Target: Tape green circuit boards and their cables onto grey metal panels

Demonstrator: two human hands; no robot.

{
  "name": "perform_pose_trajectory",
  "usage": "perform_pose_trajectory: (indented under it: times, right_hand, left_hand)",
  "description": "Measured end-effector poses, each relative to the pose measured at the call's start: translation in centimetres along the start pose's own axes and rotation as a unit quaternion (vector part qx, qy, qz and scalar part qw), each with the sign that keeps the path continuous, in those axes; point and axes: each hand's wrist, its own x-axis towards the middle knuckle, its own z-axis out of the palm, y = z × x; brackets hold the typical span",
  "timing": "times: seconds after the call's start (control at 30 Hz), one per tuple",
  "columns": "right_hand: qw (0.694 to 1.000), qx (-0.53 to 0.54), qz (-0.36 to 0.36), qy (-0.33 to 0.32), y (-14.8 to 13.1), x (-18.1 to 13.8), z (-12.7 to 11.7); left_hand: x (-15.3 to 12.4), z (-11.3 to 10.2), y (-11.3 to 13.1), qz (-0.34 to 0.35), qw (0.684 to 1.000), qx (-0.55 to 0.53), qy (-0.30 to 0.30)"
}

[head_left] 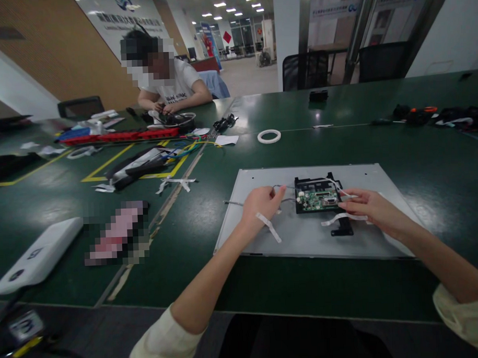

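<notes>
Both hands busy at a circuit board (pixel 316 200) on a grey panel (pixel 272 245), near the worktop's (pixel 290 287) front edge.

Far left, by the front edge: white device (pixel 40 254), then a pixelated phone-like object (pixel 117 233). Left hand (pixel 261 203) over the panel's left half, fingers bent, thumb close to forefinger beside a thin wire (pixel 289 199); cannot tell if pinched. White tape strip (pixel 269 228) at its wrist. Board around mid-panel, nearer the panel's far edge. Right hand (pixel 363 208) at the board's right edge, fingers together; grip unclear.
</notes>
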Motion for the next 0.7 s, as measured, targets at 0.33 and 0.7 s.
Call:
perform_pose_trajectory:
  times: [0.33,0.7]
  right_hand:
    - [1.0,-0.001,-0.026,-0.011,0.4,0.1,-0.1]
    - [0.995,-0.085,-0.04,0.043,-0.6,0.5,-0.4]
  left_hand:
    - [1.2,0.6,-0.8,0.111,0.987,-0.112,-0.01]
    - [1.1,0.4,0.4,0.039,0.945,-0.293,-0.143]
